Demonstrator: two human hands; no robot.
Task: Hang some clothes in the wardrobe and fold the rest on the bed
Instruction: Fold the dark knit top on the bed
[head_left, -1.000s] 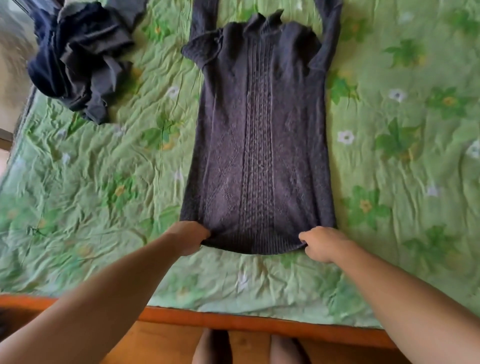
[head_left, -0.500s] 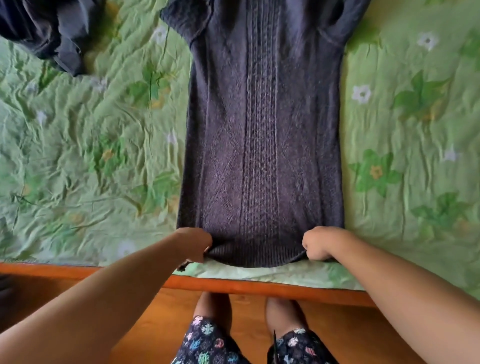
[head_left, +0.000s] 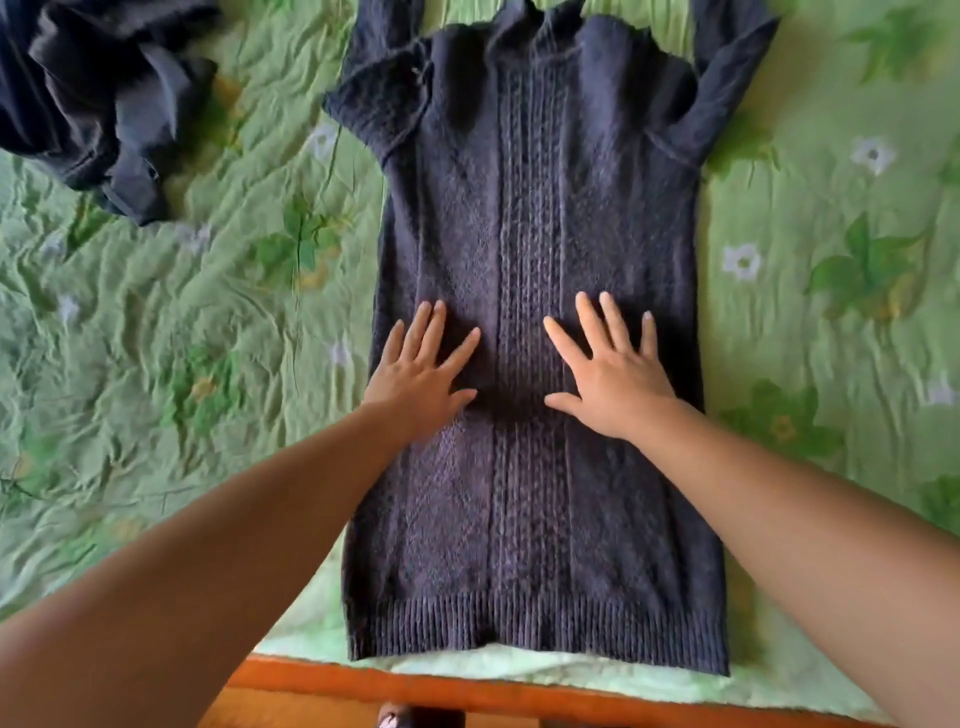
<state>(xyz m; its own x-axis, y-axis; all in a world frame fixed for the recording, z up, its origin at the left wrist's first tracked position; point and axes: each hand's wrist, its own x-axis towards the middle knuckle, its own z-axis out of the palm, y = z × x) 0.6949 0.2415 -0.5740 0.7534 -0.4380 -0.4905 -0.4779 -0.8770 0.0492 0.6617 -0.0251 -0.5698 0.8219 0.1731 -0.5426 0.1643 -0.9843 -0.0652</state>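
Note:
A dark knitted sweater (head_left: 530, 218) lies flat, front up, on the bed, its ribbed hem near the bed's front edge and its collar at the top of the view. Both sleeves run up out of the frame. My left hand (head_left: 421, 369) lies flat on the sweater's left half, fingers spread. My right hand (head_left: 608, 369) lies flat on the right half, fingers spread too. Neither hand holds anything.
A green floral bedspread (head_left: 182, 364), creased all over, covers the bed. A heap of dark clothes (head_left: 98, 98) sits at the top left. The orange wooden bed frame (head_left: 467, 691) runs along the bottom, with wooden floor below it.
Both hands have let go of the sweater's hem and moved up onto its middle, where they now lie flat. The camera view has shifted so that the collar shows again.

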